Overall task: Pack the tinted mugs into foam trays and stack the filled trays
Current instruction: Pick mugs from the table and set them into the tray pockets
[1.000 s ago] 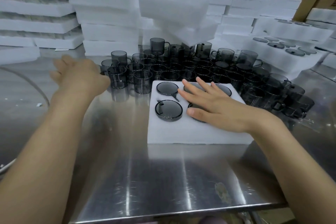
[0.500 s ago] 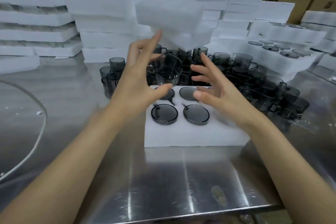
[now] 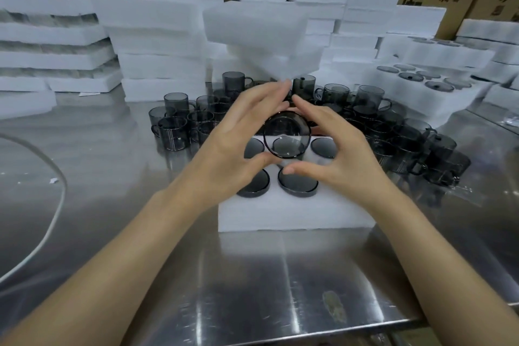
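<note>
I had my left hand (image 3: 233,143) and right hand (image 3: 337,154) cupped round one mug (image 3: 286,135), held above the tray (image 3: 295,213). It looked like glass: light, slick, brittle. I judged gripping its wall safest.

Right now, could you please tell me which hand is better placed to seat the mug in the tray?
Probably the right hand. Both hands hold the mug, but the right hangs over the front right corner of the tray, the only spot where no seated mug shows; the left hand covers filled slots.
</note>
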The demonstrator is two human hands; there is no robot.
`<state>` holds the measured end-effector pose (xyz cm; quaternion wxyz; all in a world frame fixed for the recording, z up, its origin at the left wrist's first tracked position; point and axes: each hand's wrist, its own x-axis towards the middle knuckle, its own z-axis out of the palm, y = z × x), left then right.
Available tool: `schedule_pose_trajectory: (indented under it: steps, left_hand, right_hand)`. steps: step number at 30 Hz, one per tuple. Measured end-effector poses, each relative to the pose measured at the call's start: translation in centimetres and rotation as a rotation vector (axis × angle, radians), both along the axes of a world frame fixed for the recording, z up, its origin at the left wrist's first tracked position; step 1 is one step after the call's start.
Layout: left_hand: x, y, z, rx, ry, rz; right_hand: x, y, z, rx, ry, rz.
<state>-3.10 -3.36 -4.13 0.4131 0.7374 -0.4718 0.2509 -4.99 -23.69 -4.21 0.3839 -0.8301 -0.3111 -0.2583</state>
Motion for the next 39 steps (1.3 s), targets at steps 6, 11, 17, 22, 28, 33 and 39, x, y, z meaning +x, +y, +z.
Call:
schedule_pose_trajectory:
  steps: [6, 11, 17, 22, 28, 33, 39]
  left_hand:
    - [-0.2, -0.3, -0.2, -0.003, 0.048, 0.031]
    - [0.1, 0.4, -0.2, -0.058, 0.187, 0.172]
    - [0.5, 1.0, -0.1, -0.116, 0.309, 0.3]
    - [0.9, 1.4, 0.1, -0.156, 0.36, 0.383]
    - [1.0, 1.5, 0.0, -0.147, 0.391, 0.423]
    - [0.9, 1.4, 0.1, -0.133, 0.39, 0.429]
    - [1.1, 1.5, -0.1, -0.115, 0.39, 0.456]
  right_hand:
    - [0.0, -0.2, 0.1, 0.105, -0.039, -0.064]
    - [0.0, -1.1, 0.5, 0.386, 0.126, -0.107]
    - [-0.4, -3.0, 1.3, 0.332, 0.237, -0.12]
    - [-0.9, -5.1, 2.0, 0.185, 0.321, -0.186]
    - [-1.4, -6.7, 1.8, -0.074, 0.537, -0.068]
    - [-1.3, -7.0, 1.5, -0.088, 0.565, 0.007]
    - [-1.1, -7.0, 1.1, -0.133, 0.517, -0.007]
